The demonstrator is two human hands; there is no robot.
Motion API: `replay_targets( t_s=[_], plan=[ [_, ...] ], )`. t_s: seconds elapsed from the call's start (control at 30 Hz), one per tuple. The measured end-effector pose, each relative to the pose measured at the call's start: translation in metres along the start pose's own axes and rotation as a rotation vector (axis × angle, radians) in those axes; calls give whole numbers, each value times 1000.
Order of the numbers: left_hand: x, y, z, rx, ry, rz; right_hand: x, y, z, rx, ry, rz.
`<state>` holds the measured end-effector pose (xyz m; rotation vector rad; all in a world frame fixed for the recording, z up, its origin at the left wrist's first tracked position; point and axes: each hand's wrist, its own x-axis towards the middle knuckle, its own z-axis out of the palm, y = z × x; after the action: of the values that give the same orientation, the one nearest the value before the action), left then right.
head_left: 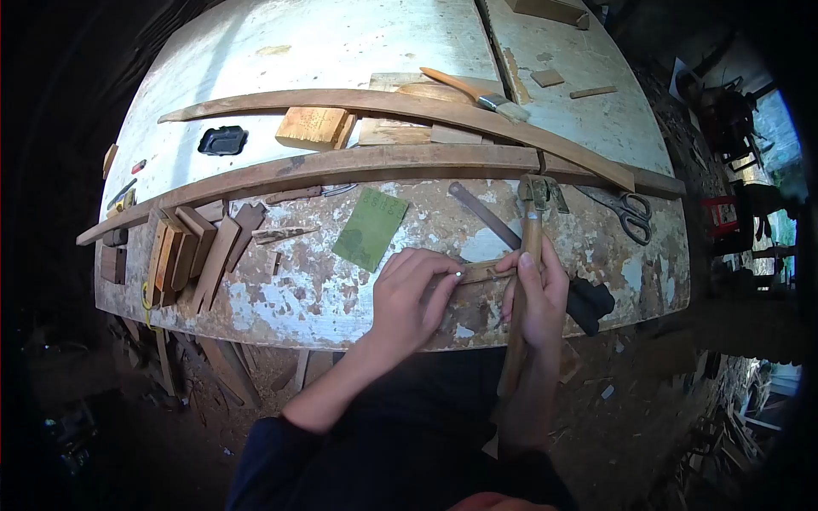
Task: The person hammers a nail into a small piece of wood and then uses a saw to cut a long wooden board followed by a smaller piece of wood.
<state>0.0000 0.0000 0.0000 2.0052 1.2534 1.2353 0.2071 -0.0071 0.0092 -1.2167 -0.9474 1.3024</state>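
Head view, left hand: the left hand (403, 294) is narrowed to a pinch, thumb and fingers meeting on a small white-tipped object (461, 273) too tiny to identify.
Head view, right hand: the right hand (544, 311) is closed around the handle of a hammer (530, 228), with its fingers beside a wooden piece (481, 272).
Wooden piece: between the 2 hands, near the front edge of the bench (328, 298); whether either hand grips it, I cannot tell.
Step in hand: apparently fine positioning of the small object at the wooden piece.
Next move calls for: a steady pinch, I judge, and the hammer head clear of the fingertips.
Around the hands: a flat strip (486, 215) beyond the wooden piece, scissors (636, 219) farther right, and a dark object (588, 305) just beside the right hand.
Writing: faint marks on the green sheet (371, 228), perhaps printing, illegible.
Brands: none readable.
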Motion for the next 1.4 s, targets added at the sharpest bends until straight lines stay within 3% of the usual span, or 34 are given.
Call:
replay_targets(
  t_s=[0.37, 0.97, 1.4],
  plan=[
    [-1, 0, 4, -98, 177, -23, 1, 1, -1, -36, 17, -7],
    [-1, 0, -1, -49, 28, -16, 1, 4, -4, -31, 6, -29],
    [-1, 1, 0, -31, 47, 9, 0, 1, -2, -18, 10, -18]
  ],
)
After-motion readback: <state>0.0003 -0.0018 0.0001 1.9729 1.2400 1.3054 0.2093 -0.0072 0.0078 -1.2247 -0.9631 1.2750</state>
